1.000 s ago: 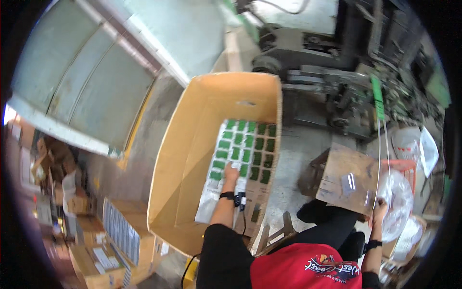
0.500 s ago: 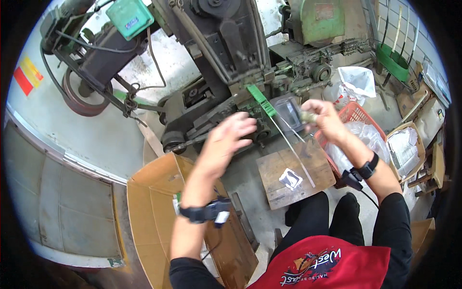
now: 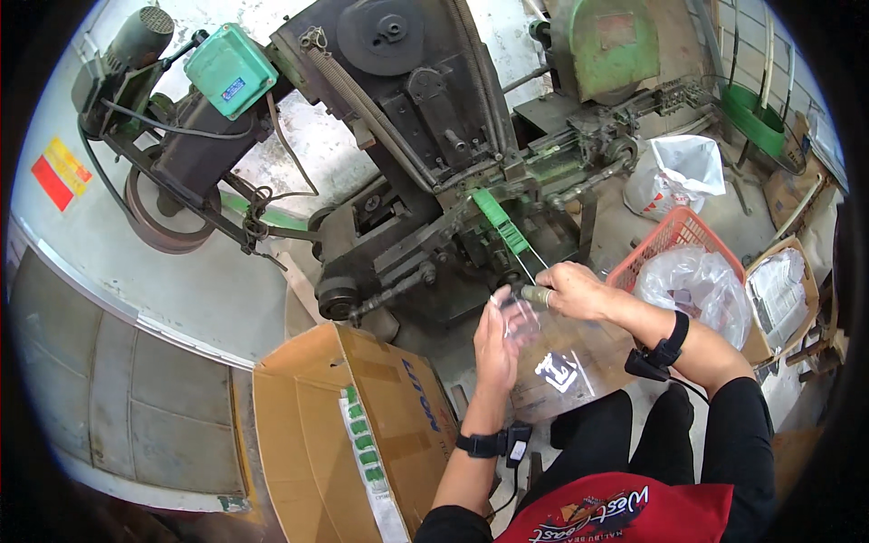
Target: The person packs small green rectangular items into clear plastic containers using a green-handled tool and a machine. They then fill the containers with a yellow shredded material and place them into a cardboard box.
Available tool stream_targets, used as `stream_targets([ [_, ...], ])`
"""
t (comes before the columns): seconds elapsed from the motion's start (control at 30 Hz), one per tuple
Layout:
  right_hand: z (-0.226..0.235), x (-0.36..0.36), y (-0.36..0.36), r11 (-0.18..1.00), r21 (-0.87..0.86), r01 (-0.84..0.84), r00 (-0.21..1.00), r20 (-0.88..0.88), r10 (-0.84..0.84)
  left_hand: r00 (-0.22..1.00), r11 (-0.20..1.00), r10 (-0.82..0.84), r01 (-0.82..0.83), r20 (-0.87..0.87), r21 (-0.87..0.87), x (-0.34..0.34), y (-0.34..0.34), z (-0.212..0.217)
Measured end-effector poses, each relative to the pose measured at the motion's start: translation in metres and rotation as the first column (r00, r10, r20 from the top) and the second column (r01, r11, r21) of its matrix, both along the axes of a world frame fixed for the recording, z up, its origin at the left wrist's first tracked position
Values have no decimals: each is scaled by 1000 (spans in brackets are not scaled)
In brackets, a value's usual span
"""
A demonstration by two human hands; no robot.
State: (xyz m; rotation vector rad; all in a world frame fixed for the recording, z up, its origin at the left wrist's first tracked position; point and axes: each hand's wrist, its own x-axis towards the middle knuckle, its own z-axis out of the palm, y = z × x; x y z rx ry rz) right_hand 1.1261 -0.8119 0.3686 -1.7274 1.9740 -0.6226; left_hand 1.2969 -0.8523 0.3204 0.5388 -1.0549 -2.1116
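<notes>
My left hand [image 3: 496, 348] is closed at the edge of a clear plastic box [image 3: 525, 326], which is tilted and hard to make out against the wooden stool. My right hand [image 3: 575, 291] grips a short olive-coloured cylinder [image 3: 536, 294], held over that box; its exact kind I cannot tell. Just beyond the hands, a green slotted strip [image 3: 498, 220] slants down from the dark machine [image 3: 425, 154], with thin pale rods below it. White-marked dark pieces [image 3: 557, 373] lie on the wooden stool [image 3: 534, 398] in front of my knees.
At left stands an open cardboard box [image 3: 299, 380] with a white strip of green pieces [image 3: 362, 434] in it. To the right are a red basket [image 3: 647, 249] holding a clear plastic bag [image 3: 697, 290], a white bag [image 3: 674, 172] and a carton of papers [image 3: 778, 290].
Both hands have come down and together over the stool. The clear box has left its place beside the machine and is now at my left hand. The view has shifted slightly.
</notes>
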Motion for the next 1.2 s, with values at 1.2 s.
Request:
stream_targets([
  [1.2,-65,-17,113,993,-81,86,942,331,-54,999,843,-24,37,-30,537,-46,147,-59],
])
